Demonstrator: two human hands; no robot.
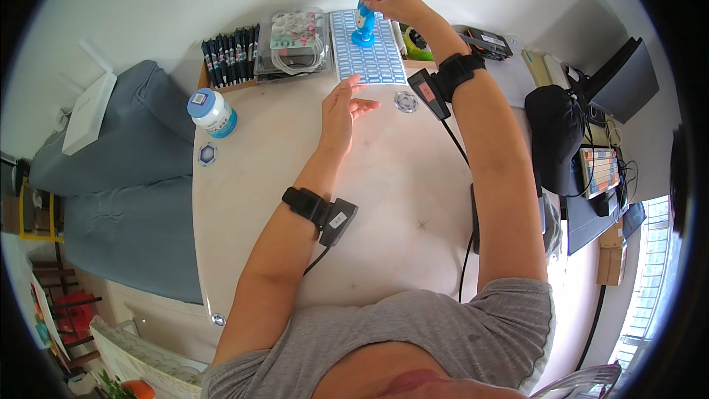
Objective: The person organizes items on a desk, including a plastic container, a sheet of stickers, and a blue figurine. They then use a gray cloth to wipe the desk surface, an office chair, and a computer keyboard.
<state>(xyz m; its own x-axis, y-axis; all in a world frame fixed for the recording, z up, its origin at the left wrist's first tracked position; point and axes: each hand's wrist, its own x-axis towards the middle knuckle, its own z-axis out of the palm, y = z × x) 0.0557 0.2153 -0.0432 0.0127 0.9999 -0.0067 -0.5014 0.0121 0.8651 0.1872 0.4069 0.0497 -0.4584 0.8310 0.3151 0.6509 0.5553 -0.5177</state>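
Observation:
Between the fingertips of my right hand (394, 1) is the top of a small blue and white figurine (364, 22). The figurine is upright, its round blue base at the blue-and-white patterned sheet (372, 64); whether it rests on the sheet I cannot tell. My left hand (339, 113) hovers near the sheet's front edge, fingers apart, holding nothing. Black wrist straps with small cabled boxes are on both forearms. A clear round disc (406, 102) lies on the table right of my left hand.
Left of the sheet, a clear plastic case (293, 47) holds a coiled cable, beside a row of several pens (230, 58). A white bottle with a blue lid (213, 113) stands at the table's left edge. To the right are a black cap (554, 138), a keyboard (599, 172) and a monitor (626, 86).

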